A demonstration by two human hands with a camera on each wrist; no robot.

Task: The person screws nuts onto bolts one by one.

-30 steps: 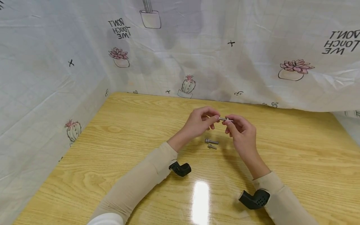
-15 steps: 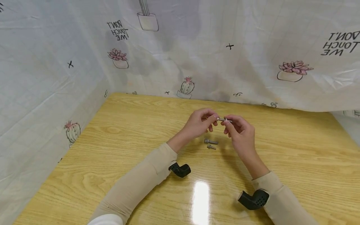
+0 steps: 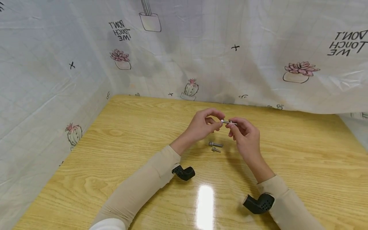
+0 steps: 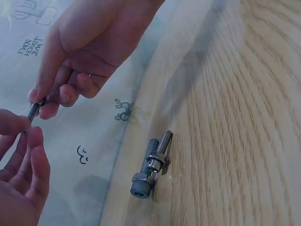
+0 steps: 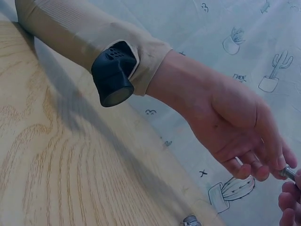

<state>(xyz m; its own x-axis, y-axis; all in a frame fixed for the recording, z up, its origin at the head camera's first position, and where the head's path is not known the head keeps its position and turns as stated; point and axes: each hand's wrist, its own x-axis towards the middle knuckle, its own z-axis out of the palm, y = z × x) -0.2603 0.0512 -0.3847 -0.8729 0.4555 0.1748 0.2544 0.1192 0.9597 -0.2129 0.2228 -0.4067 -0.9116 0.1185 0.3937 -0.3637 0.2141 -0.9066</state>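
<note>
A slim silvery bolt [image 3: 226,122] is held level above the table between both hands. My left hand [image 3: 202,125] has thumb and index fingertips at the bolt's head, its other fingers loosely bent. The right hand [image 3: 248,136] pinches the threaded shank; its fingertips partly cover a small piece there that may be a nut. In the left wrist view the thread [image 4: 32,112] shows between the two hands. Below them, a thick grey socket-head bolt [image 4: 141,183] and a smaller bolt [image 4: 158,157] lie side by side, each with a nut-like ring near its head.
The wood-grain table [image 3: 138,134] reaches back to a pale printed curtain [image 3: 218,70], which also hangs along the left. Black camera mounts, one on the left sleeve [image 3: 184,172] and one on the right sleeve [image 3: 259,203], stick out above the tabletop.
The left index finger and thumb have shifted around the bolt's head, which shows more plainly now. The right hand keeps its pinch almost in place. Both bolts on the table lie as before.
</note>
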